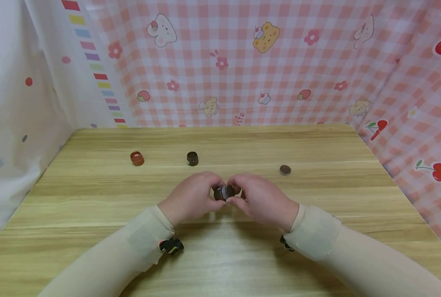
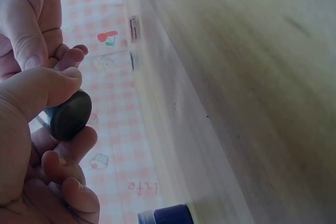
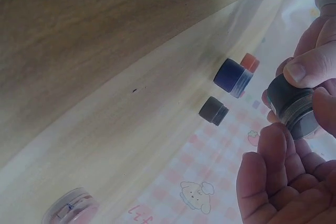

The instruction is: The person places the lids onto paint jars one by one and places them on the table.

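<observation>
A small dark paint jar [image 1: 219, 194] with a clear, ridged end is held between the two hands above the table. My left hand [image 1: 194, 196] grips its dark body, the thumb lying on the side. At the clear end, the thumb and finger of my right hand [image 1: 263, 202] pinch the rim. In the right wrist view the jar [image 3: 286, 95] is tilted, its clear end towards the right hand. Whether that end is a lid or the bare neck, I cannot tell.
Farther back stand a red jar [image 1: 137, 159] and another dark jar [image 1: 192, 159]. A round lid [image 1: 285, 170] lies to their right. The right wrist view also has a blue jar [image 3: 233, 77]. A checked cloth [image 1: 239, 82] hangs behind the wooden table [image 1: 94, 185].
</observation>
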Tool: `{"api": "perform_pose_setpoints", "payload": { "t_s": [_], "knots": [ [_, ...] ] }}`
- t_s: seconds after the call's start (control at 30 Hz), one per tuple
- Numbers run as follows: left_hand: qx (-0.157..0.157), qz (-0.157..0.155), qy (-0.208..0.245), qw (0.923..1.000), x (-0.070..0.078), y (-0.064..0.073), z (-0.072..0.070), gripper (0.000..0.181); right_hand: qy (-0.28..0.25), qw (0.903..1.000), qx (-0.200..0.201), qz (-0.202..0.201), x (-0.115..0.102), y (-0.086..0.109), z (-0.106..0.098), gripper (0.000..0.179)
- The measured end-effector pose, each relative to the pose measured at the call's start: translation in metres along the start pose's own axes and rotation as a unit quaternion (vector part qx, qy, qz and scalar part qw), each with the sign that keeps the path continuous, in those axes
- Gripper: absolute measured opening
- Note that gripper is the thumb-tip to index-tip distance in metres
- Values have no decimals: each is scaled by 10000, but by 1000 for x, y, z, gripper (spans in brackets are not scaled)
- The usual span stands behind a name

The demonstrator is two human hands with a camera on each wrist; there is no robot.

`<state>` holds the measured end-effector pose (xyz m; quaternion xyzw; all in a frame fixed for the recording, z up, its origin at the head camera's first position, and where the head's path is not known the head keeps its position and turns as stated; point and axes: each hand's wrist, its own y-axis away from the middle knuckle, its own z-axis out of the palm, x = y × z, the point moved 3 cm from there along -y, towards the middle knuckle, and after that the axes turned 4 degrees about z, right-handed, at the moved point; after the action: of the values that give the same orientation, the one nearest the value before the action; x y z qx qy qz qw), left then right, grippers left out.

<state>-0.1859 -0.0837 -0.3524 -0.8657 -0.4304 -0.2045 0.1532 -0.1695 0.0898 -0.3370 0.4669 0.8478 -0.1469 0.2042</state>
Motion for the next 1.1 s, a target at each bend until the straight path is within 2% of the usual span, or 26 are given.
{"api": "perform_pose_setpoints", "payload": {
  "t_s": [0.37,0.5,0.73,0.9,1.1],
  "knots": [
    [26,-70,6,10000,0,0,0,18,-59,9999,-87,41,1,-1,2,30],
    [59,-44,-49,10000,0,0,1,17,-46,10000,-56,50,1,-1,2,25],
    [115,117,-114,9998,0,0,0,21,158,9996,73,-203,-1,0,3,31],
    [83,99,-3,9999,-1,0,0,23,163,9990,162,-372,-1,2,2,36],
    [87,95,59,9999,-1,0,1,24,127,9995,105,-255,-1,1,2,37]
  ]
}}
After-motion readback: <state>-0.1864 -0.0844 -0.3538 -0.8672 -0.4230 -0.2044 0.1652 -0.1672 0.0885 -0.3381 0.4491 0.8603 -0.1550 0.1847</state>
